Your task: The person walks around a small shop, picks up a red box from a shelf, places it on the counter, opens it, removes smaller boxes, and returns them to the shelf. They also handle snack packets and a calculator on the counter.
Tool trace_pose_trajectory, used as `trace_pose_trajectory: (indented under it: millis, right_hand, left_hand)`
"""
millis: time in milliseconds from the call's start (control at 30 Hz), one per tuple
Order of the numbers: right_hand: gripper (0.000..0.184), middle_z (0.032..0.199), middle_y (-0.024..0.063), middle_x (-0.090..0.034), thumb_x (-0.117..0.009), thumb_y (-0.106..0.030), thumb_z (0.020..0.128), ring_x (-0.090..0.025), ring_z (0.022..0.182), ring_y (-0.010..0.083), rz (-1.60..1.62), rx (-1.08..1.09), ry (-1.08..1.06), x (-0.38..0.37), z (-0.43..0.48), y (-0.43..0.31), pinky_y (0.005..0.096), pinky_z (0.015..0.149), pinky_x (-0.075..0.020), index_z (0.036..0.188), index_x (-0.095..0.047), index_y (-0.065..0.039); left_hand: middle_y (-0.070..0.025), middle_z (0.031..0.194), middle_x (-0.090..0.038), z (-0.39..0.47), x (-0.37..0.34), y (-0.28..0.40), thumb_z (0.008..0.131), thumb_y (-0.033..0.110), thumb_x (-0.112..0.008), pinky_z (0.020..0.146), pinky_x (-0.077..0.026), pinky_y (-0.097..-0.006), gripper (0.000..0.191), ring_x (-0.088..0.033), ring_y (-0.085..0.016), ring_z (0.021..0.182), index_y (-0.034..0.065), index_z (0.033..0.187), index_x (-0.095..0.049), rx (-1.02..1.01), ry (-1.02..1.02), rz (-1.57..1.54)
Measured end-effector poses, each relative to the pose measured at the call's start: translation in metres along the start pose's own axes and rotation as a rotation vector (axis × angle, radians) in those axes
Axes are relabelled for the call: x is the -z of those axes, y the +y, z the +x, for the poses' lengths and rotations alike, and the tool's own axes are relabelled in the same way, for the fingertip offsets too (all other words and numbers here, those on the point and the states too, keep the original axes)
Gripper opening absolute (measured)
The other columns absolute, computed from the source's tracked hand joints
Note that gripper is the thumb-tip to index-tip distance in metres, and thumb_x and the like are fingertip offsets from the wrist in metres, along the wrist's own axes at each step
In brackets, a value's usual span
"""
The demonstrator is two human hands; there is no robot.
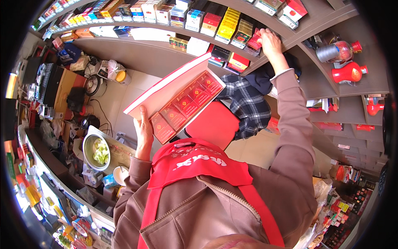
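My left hand (144, 132) holds an open cardboard carton (174, 84) by its lower left end, thumb on the raised white lid. Several red cigarette packs (184, 104) lie in a row inside it. My right hand (270, 42) reaches up to the shelf, its fingers on a red pack (255, 39) at the right end of the display row. Left of that pack stand a dark green and gold stack (243, 31) and a yellow stack of packs (228, 23).
Shelving (317, 28) curves over the top and right, with red bottles (348, 72). A red stool seat (214, 124) and a plaid garment (248, 104) are below the carton. At left, a metal bowl with leafy vegetables (101, 151) sits by a cluttered counter (59, 183).
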State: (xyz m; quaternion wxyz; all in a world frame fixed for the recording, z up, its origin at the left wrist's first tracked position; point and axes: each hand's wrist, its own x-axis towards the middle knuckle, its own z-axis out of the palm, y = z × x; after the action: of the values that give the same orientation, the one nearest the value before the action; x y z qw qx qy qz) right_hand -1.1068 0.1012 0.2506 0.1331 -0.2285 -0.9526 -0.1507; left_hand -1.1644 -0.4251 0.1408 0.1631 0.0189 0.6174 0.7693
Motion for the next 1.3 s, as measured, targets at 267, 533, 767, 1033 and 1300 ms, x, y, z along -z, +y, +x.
trace_pose_trajectory:
  millis: [267,533,767,1033,1300]
  right_hand:
    - [0.023,0.099,0.0093,-0.069,-0.074,-0.026,0.081,-0.066,0.098,0.0277,-0.195,0.056,0.002,0.004,-0.011,0.006,0.0428,0.086,-0.0467,0.093,-0.064,-0.009]
    - [0.030,0.099,0.0056,-0.064,-0.076,-0.031,0.078,-0.061,0.098,0.0225,-0.310,0.034,0.077,0.001,-0.030,-0.013,0.0410,0.081,-0.0423,0.099,-0.064,-0.012]
    - [0.014,0.091,0.0083,-0.064,-0.073,-0.019,0.082,-0.062,0.088,0.0273,0.629,0.594,0.244,0.059,-0.080,-0.146,0.0386,0.078,-0.0505,0.090,-0.067,-0.008]
    - [0.072,0.126,0.0181,-0.051,-0.078,-0.030,0.073,-0.045,0.125,0.0337,0.742,0.872,-0.294,0.100,-0.162,-0.283,0.0484,0.109,-0.0340,0.130,-0.049,0.002]
    - [0.032,0.092,0.0131,-0.053,-0.070,-0.027,0.084,-0.056,0.092,0.0299,0.947,0.814,-0.398,0.098,-0.141,-0.214,0.0414,0.081,-0.0476,0.103,-0.061,-0.003]
  left_hand:
    - [-0.0075,0.116,-0.063,-0.007,0.002,0.009,0.099,0.048,-0.056,0.089,-0.048,-0.0313,0.056,-0.059,-0.014,0.102,-0.0003,0.126,-0.055,0.033,0.018,-0.050]
    - [-0.0067,0.108,-0.066,-0.010,-0.002,0.010,0.098,0.049,-0.057,0.085,-0.049,-0.0308,0.054,-0.061,-0.014,0.096,-0.0003,0.119,-0.060,-0.014,0.033,-0.038]
    - [-0.0043,0.095,-0.068,-0.013,-0.012,0.010,0.101,0.047,-0.052,0.072,-0.049,-0.0289,0.052,-0.058,-0.010,0.083,-0.0017,0.110,-0.065,0.015,0.062,0.092]
    - [-0.0078,0.100,-0.067,-0.009,-0.031,-0.002,0.103,0.046,-0.049,0.074,-0.051,-0.0285,0.051,-0.061,-0.013,0.088,-0.0013,0.116,-0.062,0.155,-0.014,0.142]
    - [-0.0117,0.111,-0.066,-0.011,-0.031,-0.017,0.100,0.046,-0.055,0.090,-0.049,-0.0338,0.055,-0.060,-0.018,0.101,-0.0045,0.120,-0.060,0.032,-0.049,0.127]
